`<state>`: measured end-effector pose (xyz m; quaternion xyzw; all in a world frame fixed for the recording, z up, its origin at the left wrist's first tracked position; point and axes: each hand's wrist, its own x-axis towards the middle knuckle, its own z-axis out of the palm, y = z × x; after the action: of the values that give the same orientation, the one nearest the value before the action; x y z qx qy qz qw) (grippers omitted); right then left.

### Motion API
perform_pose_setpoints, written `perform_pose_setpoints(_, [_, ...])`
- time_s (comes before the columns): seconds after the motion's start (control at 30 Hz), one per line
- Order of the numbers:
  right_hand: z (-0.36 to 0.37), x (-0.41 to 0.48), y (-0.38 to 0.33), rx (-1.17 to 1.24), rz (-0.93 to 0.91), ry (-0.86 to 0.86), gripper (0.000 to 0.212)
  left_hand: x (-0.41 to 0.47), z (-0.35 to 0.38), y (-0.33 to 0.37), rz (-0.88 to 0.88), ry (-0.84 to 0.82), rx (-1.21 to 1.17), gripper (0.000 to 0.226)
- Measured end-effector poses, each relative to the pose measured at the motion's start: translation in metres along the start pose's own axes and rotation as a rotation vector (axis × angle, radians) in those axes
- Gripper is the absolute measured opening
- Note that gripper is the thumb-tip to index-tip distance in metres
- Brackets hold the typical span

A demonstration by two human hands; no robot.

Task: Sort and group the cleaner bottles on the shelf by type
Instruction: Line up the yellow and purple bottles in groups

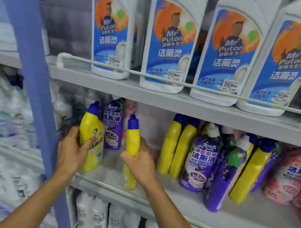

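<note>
On the middle shelf [171,199] my left hand [73,148] grips a yellow bottle with a blue cap [93,136] at the shelf's left end. My right hand [138,161] grips a second yellow bottle [132,140], tilted slightly, just to its right. A purple bottle [112,125] stands behind and between them. Further right stand two more yellow bottles [175,148], purple bottles [201,158], another yellow bottle [249,170] leaning among them, and pink bottles [293,173] at the far right.
The upper shelf carries a row of large white bottles with blue labels [170,43] behind a white rail [171,81]. White bottles [107,224] fill the lower shelf. A blue upright post [32,66] borders the shelves on the left.
</note>
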<state>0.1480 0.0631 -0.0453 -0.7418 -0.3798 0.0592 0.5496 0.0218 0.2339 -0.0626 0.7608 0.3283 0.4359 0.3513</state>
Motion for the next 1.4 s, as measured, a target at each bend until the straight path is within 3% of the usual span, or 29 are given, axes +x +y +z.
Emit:
perform_pose_setpoints(0.2, [0.076, 0.031, 0.003, 0.265, 0.027, 0.046, 0.034, -0.007, 0.006, 0.0, 0.025, 0.019, -0.004, 0.027])
perform_pose_setpoints(0.3, [0.103, 0.027, 0.002, 0.331, 0.035, 0.033, 0.057, -0.011, 0.005, 0.0, 0.029, 0.002, -0.03, 0.028])
perform_pose_setpoints(0.37, [0.111, 0.024, 0.002, 0.329, 0.051, 0.027, 0.067, -0.013, 0.002, -0.001, 0.051, -0.004, -0.05, 0.031])
perform_pose_setpoints(0.57, [0.109, 0.027, 0.007, 0.292, 0.036, 0.016, 0.053, -0.014, 0.006, -0.008, 0.065, 0.021, -0.069, 0.03])
perform_pose_setpoints(0.7, [0.112, 0.027, 0.004, 0.254, 0.046, 0.024, 0.067, -0.012, 0.006, -0.011, 0.06, -0.001, -0.082, 0.027])
perform_pose_setpoints(1.03, [0.062, -0.002, 0.0, 0.178, 0.023, -0.067, 0.051, -0.017, -0.005, -0.008, -0.016, -0.125, -0.249, 0.04])
perform_pose_setpoints(1.13, [0.034, -0.018, 0.002, 0.209, 0.033, -0.106, 0.037, -0.03, -0.01, -0.008, -0.05, -0.192, -0.266, 0.056])
perform_pose_setpoints(1.17, [0.024, -0.023, 0.004, 0.235, 0.032, -0.097, 0.039, -0.036, -0.011, -0.005, -0.066, -0.204, -0.278, 0.062])
perform_pose_setpoints(1.3, [-0.016, -0.044, 0.017, 0.36, 0.106, -0.018, 0.095, -0.07, -0.014, 0.024, -0.104, -0.192, -0.413, 0.064])
perform_pose_setpoints(1.4, [-0.057, -0.065, 0.027, 0.449, 0.137, 0.06, 0.086, -0.089, -0.009, 0.04, -0.129, -0.187, -0.523, 0.078])
